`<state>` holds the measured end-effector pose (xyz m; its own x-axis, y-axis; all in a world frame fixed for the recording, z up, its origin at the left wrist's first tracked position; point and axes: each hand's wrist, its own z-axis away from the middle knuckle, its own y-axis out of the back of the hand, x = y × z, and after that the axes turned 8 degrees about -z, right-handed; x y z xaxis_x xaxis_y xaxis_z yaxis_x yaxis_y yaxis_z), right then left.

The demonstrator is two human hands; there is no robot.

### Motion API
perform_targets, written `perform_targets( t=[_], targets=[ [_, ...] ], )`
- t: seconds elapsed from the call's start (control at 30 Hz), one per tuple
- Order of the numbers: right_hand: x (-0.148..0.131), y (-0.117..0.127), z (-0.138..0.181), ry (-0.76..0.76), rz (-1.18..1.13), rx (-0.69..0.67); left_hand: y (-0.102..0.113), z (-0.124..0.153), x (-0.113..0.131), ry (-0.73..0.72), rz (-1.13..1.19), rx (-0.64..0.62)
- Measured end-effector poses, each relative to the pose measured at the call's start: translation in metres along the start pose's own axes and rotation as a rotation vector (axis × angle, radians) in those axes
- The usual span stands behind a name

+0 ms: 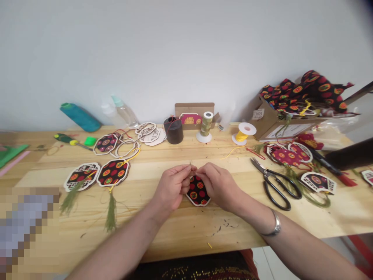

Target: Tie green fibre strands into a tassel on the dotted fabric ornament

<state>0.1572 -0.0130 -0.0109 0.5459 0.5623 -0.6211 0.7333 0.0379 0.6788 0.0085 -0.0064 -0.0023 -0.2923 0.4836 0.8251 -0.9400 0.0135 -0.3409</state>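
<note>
Black ornament (198, 191), cord (190, 163) pinched by left hand (171, 188) and right hand (220, 186) fingers; scissors (274, 182) apart.

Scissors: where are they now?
Head view, right side: the scissors lie flat on the table, just right of the right hand, left of a fabric ornament.

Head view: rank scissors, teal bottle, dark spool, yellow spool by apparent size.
1. scissors
2. teal bottle, though it lies farther back
3. dark spool and yellow spool: look alike, not ranked
</note>
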Motion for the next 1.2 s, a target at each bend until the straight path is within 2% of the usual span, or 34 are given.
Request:
perform_targets(
  t=[0.1, 0.27, 0.8, 1.2],
  targets=[
    [0.0015, -0.0041, 0.0035, 0.059, 0.064, -0.045, 0.0018, -0.0011, -0.0005, 0.0, 0.013, -0.006],
    [0.0051, -0.0084, 0.0076, 0.061, 0.113, -0.095, 0.002, -0.0005, 0.001, -0.016, 0.026, -0.006],
    [0.0065, -0.0085, 0.0068, 0.076, 0.153, -0.123, 0.001, 0.0009, -0.0002, -0.057, -0.051, -0.027],
    [0.0078, -0.0069, 0.0055, 0.074, 0.169, -0.197, -0.002, 0.0039, 0.0004, -0.071, -0.089, -0.01]
  ],
)
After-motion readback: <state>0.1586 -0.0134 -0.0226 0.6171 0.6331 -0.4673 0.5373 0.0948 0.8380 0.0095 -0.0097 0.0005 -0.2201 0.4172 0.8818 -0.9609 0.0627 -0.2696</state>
